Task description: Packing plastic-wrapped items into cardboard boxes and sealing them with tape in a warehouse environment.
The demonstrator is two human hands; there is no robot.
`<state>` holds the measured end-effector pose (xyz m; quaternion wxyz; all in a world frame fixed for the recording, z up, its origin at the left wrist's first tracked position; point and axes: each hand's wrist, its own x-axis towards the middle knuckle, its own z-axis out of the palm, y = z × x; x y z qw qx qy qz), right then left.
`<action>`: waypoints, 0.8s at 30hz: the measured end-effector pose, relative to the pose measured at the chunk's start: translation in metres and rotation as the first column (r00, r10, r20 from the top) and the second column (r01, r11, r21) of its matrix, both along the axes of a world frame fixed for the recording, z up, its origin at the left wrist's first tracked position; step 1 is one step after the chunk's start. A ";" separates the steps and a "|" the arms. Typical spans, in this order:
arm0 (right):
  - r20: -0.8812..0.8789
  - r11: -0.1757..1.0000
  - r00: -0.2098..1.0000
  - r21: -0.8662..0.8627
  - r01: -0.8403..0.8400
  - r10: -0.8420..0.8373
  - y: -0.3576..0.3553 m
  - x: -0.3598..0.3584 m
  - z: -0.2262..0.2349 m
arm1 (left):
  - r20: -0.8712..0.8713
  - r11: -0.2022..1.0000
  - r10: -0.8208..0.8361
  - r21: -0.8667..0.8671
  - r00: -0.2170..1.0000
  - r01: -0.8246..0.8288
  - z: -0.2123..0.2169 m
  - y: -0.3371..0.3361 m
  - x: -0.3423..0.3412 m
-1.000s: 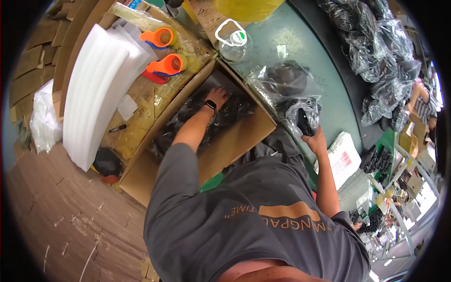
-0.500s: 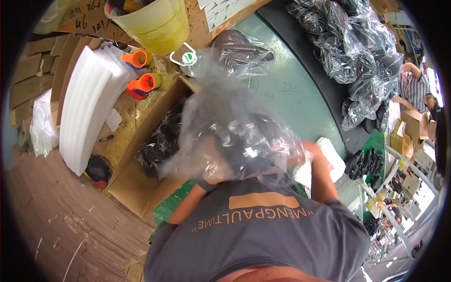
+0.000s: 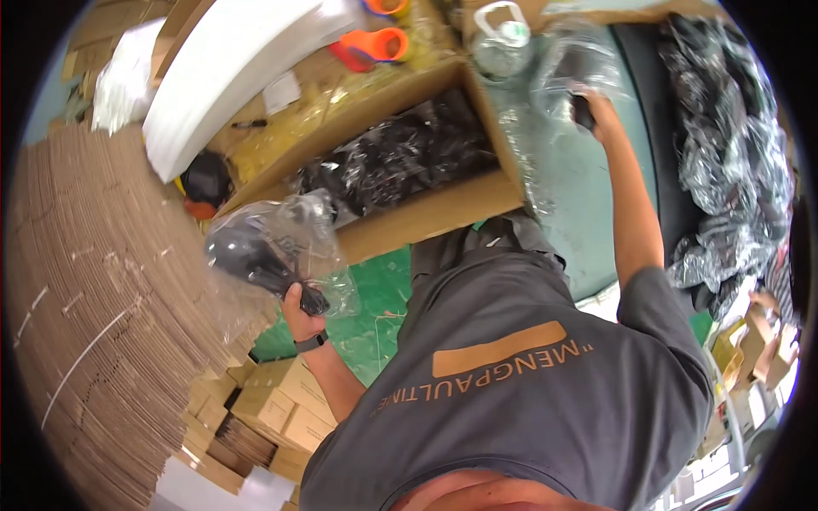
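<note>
My left hand (image 3: pixel 300 317), a dark band at its wrist, grips a black item in a clear plastic bag (image 3: pixel 247 251). The item has a glossy rounded end and narrows toward my fingers; its exact kind is unclear. My right arm reaches out over the green-grey worktop (image 3: pixel 579 192). There my right hand (image 3: pixel 601 117) is closed on the dark end of another clear-bagged item (image 3: pixel 582 72). An open cardboard box (image 3: pixel 426 213) between my hands holds several black items in clear bags (image 3: pixel 396 157).
Flattened cardboard sheets (image 3: pixel 94 289) are stacked at left. White foam sheets (image 3: pixel 226 72), orange tape dispensers (image 3: pixel 375 44) and a clear jug (image 3: pixel 501 47) lie beyond the box. Black bagged items (image 3: pixel 733 153) line the right side. Closed cartons (image 3: pixel 285 400) stand below on the green floor.
The view has turned and shifted. My hands, earlier together at a blurred heap of clear plastic, are now apart: left beside the box with one bagged item, right over the worktop with another.
</note>
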<state>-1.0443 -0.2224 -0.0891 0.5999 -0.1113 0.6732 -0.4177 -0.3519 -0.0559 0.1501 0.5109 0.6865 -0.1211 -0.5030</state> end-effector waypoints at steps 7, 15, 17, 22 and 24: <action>-0.183 0.874 0.858 0.184 -0.449 0.479 0.030 0.242 0.187 | 0.049 0.891 -0.352 0.323 0.935 0.319 -0.139 -0.064 0.150; -0.846 -0.420 -0.520 0.433 -0.798 0.117 -0.069 0.558 -0.070 | 0.157 0.731 -0.399 0.650 0.903 0.210 -0.370 -0.095 0.215; -0.812 -0.598 -0.580 0.497 -0.629 -0.065 -0.079 0.616 -0.116 | 0.143 0.764 -0.413 0.591 0.899 0.257 -0.410 -0.083 0.230; -0.908 -0.626 -0.417 0.350 -0.697 -0.043 -0.058 0.682 -0.149 | 0.362 0.824 -0.543 0.401 0.757 0.400 -0.452 -0.048 0.272; -0.819 -0.315 -0.528 0.452 -0.834 0.224 -0.061 0.600 -0.191 | 0.284 0.704 -0.692 0.464 0.663 0.537 -0.447 -0.137 0.166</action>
